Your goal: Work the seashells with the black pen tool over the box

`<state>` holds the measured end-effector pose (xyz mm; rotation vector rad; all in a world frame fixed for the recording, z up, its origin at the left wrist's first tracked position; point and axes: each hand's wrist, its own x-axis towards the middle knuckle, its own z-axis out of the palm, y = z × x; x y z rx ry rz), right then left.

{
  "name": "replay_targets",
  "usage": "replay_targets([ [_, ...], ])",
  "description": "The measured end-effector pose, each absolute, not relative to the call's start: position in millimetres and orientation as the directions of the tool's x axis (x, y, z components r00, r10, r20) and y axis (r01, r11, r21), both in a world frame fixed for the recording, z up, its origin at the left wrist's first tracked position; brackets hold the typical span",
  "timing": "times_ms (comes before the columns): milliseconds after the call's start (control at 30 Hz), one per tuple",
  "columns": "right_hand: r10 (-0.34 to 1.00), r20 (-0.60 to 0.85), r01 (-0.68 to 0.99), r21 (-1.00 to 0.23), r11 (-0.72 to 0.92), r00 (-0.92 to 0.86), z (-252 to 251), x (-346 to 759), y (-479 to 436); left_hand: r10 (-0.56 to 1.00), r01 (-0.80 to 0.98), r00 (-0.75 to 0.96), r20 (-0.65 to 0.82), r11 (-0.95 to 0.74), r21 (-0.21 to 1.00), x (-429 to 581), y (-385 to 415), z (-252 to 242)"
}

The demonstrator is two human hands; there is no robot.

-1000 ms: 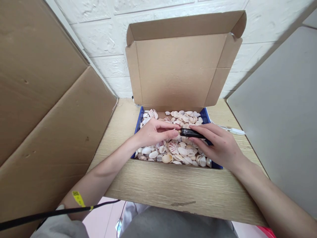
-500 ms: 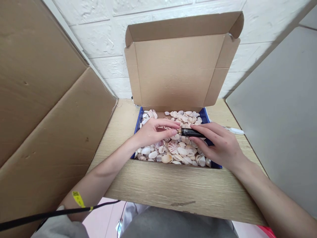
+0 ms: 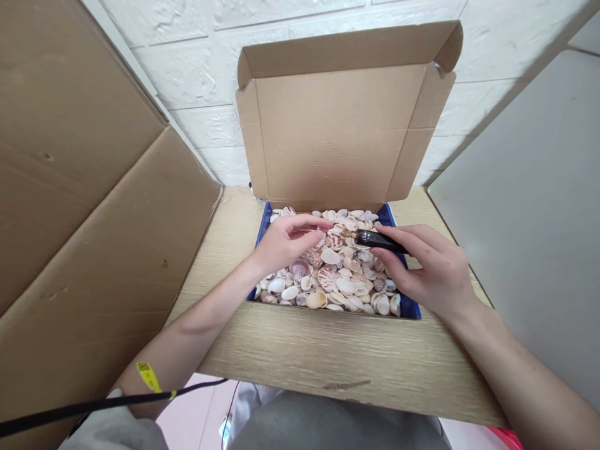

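My right hand (image 3: 429,265) grips a black pen-shaped tool (image 3: 379,240) with a narrow brass-coloured tip, held nearly level and pointing left. My left hand (image 3: 285,240) hovers over the left half of the box, thumb and forefinger drawn together in a pinch. Whatever is between those fingertips, if anything, is too small to make out. A short gap separates them from the tool's tip. Beneath both hands, pale and patterned seashells (image 3: 344,286) fill a shallow blue-sided cardboard box (image 3: 410,307). Its brown lid (image 3: 335,134) stands raised at the back.
The box rests on a light wooden tabletop (image 3: 300,344) against a white brick-patterned wall (image 3: 187,81). A tall cardboard panel (image 3: 107,250) borders the left side and a grey-white panel (image 3: 529,206) the right. A black cable (image 3: 94,405) with a yellow label crosses at lower left.
The black tool has moved right and slightly up with my right hand, away from my left fingertips. My left hand has shifted a little left and up, uncovering more shells between them.
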<state>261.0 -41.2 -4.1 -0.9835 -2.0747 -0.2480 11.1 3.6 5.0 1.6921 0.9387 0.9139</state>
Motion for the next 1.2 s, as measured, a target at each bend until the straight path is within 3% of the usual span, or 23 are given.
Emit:
replay_targets([
  [167, 0.556, 0.764, 0.75, -0.147, 0.644, -0.327, -3, 260, -42, 0.879, 0.248, 0.46, 0.127, -0.264, 0.932, 12, 3, 2],
  [300, 0.568, 0.754, 0.754, -0.153, 0.639, -0.329, -2, 259, -43, 0.787, 0.193, 0.576, 0.22, -0.393, 0.899, 13, 2, -6],
  [467, 0.574, 0.752, 0.76, -0.154, 0.631, -0.324, -2, 259, -43, 0.691, 0.236, 0.635, 0.346, -0.6, 0.764, 13, 4, -14],
  [667, 0.59, 0.744, 0.769, -0.166, 0.618, -0.313, -2, 260, -43, 0.642, 0.336, 0.625, 0.445, -0.736, 0.588, 11, 7, -14],
  [800, 0.596, 0.742, 0.776, -0.167, 0.609, -0.308, -3, 260, -43, 0.713, 0.534, 0.483, 0.508, -0.7, 0.474, 9, 8, -9],
  [933, 0.595, 0.741, 0.769, -0.173, 0.616, -0.31, -3, 261, -43, 0.778, 0.693, 0.412, 0.475, -0.606, 0.391, 6, 8, -10],
  [1033, 0.604, 0.736, 0.772, -0.18, 0.61, -0.306, -3, 261, -43, 0.802, 0.729, 0.453, 0.389, -0.584, 0.356, 6, 8, -13],
  [1200, 0.617, 0.727, 0.775, -0.189, 0.603, -0.302, -5, 261, -43, 0.797, 0.673, 0.517, 0.313, -0.604, 0.427, 6, 10, -14],
])
